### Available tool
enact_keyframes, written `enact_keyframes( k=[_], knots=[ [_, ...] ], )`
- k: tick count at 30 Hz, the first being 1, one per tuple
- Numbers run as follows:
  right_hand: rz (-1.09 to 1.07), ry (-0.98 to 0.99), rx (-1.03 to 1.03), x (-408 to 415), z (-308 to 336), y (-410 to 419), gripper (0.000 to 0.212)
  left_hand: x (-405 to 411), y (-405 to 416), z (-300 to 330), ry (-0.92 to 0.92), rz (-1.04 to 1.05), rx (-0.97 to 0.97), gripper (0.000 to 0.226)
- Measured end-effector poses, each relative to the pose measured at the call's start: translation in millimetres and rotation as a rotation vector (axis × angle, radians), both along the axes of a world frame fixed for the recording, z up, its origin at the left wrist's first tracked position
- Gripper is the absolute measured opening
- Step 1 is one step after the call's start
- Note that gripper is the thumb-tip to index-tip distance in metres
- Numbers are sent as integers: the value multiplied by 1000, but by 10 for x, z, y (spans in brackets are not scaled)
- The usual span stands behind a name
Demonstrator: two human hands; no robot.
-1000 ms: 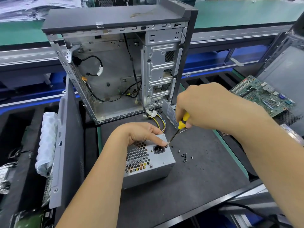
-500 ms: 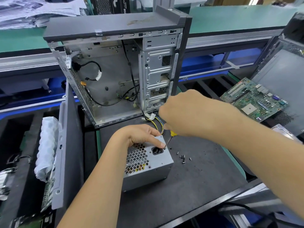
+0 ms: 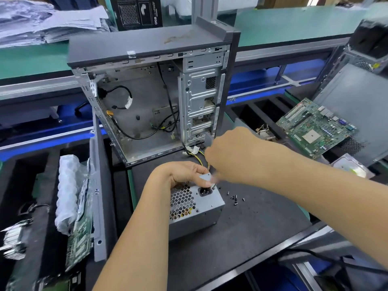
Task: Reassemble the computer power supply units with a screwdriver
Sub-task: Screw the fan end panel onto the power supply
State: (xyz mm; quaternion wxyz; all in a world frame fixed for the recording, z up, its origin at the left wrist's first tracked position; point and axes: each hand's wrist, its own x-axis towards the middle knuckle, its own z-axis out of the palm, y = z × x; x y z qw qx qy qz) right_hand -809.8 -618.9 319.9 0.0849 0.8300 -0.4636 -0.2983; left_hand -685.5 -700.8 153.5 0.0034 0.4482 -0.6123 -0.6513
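Power supply (image 3: 195,208) sits on the bench (image 3: 241,234) before the open computer case (image 3: 147,106). Left hand (image 3: 184,174) grips its top edge. Right hand (image 3: 233,153) curled around the blurred screwdriver (image 3: 214,184), tip at the corner. Loose screws (image 3: 235,198) just right.

Motherboard (image 3: 316,128), bubble wrap (image 3: 68,190), papers (image 3: 52,19)

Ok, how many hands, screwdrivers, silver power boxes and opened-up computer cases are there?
Hands: 2, left hand and right hand
Screwdriver: 1
Silver power box: 1
Opened-up computer case: 1
Total: 5
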Motion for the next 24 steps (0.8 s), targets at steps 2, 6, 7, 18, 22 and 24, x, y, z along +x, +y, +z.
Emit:
enact_keyframes(
  k=[2, 6, 7, 18, 22, 24],
  knots=[
    [-14, -12, 54, -7, 26, 10, 31, -3, 2, 2, 3, -15, 0, 43],
    [34, -55, -45, -22, 39, 10, 23, -13, 12, 16, 15, -25, -4, 56],
    [55, -42, -80, -21, 30, 12, 22, -13, 15, 21, 15, -32, -4, 57],
    [41, -15, -3, -45, 1, -27, 26, -6, -4, 20, -33, -45, -18, 45],
    [112, 15, -157, -62, -1, -47, 14, -17, 0, 28, -31, -46, 7, 44],
    [120, 54, -161, -75, -34, -65, 15, -11, -5, 23, -17, -58, 5, 31]
  ],
)
